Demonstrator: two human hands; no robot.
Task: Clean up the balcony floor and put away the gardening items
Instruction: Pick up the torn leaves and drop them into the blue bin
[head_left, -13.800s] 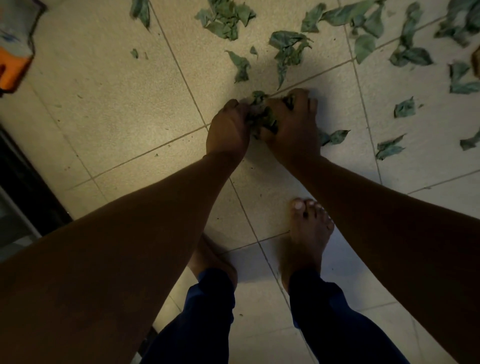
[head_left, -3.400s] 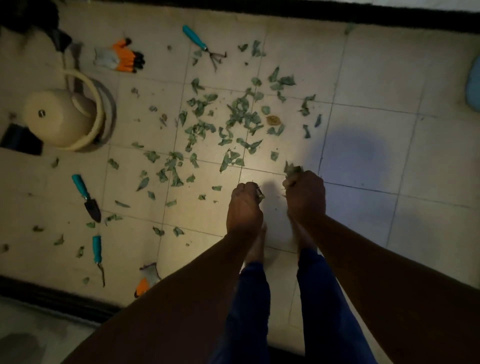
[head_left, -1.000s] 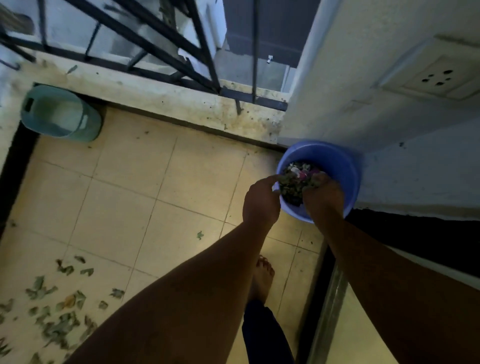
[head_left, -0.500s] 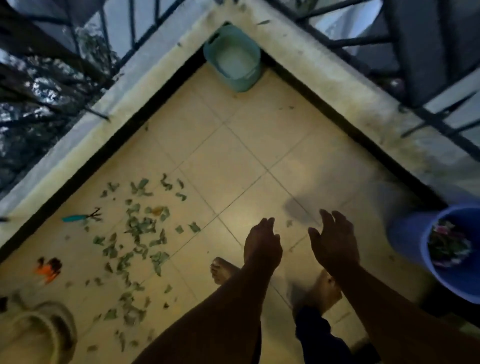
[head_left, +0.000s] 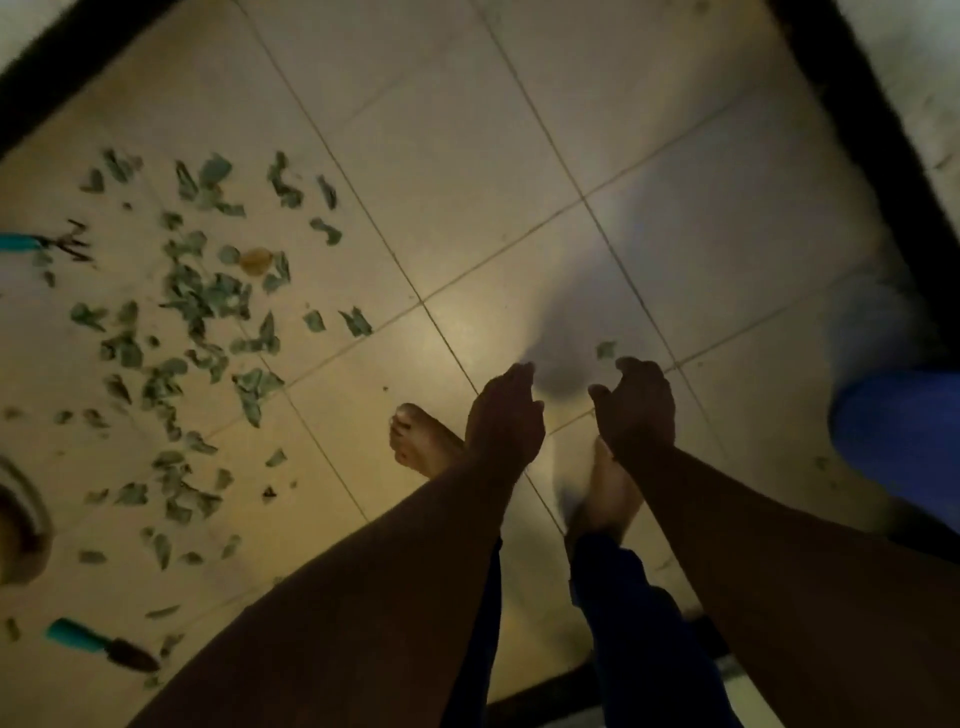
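While both arms reach forward, left hand (head_left: 505, 415) and right hand (head_left: 636, 408) hang empty, fingers loosely curled.

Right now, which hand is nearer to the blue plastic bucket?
The right hand; the blue plastic bucket lies off to its right. The left hand is farther, beyond the right one.

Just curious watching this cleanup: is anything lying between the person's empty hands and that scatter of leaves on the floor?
Nothing visible does. Bare tile separates the left hand and right hand from the leaves; only the person's foot is near.
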